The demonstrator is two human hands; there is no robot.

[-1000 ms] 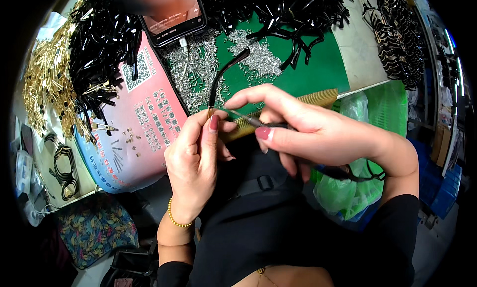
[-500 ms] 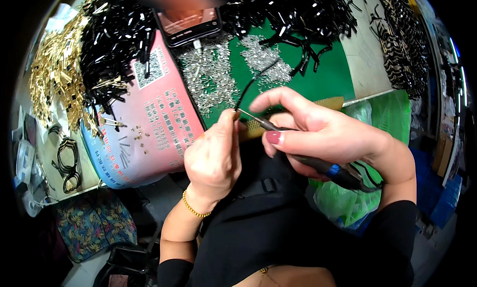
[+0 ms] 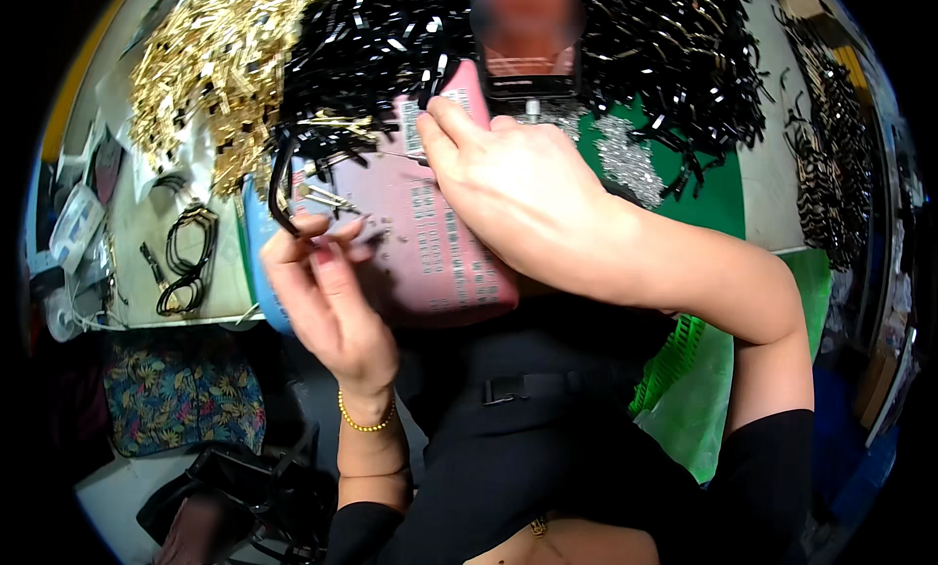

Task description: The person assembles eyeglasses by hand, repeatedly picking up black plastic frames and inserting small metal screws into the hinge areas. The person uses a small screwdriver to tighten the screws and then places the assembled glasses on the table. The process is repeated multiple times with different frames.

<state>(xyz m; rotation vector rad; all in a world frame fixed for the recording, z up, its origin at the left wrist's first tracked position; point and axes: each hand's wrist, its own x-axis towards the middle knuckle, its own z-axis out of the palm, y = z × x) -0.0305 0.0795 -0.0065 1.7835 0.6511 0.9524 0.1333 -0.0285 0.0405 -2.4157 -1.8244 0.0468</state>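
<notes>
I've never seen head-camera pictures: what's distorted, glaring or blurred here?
All in the head view: edges curve near the dark fisheye rim; hard glints on the black pile; the right hand brightly lit; lettering on the pink mat soft; a blurred patch on the phone.

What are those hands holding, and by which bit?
The left hand pinches a black glasses temple by its near end. What the right hand holds, if anything, cannot be told.

- A phone (image 3: pixel 532 65) sat at the far side, a white plug (image 3: pixel 532 107) at its near end.
- Flowered fabric (image 3: pixel 184 399) showed lower left, near a black bag (image 3: pixel 230 477).
- Green plastic (image 3: pixel 705 418) showed lower right.
</notes>
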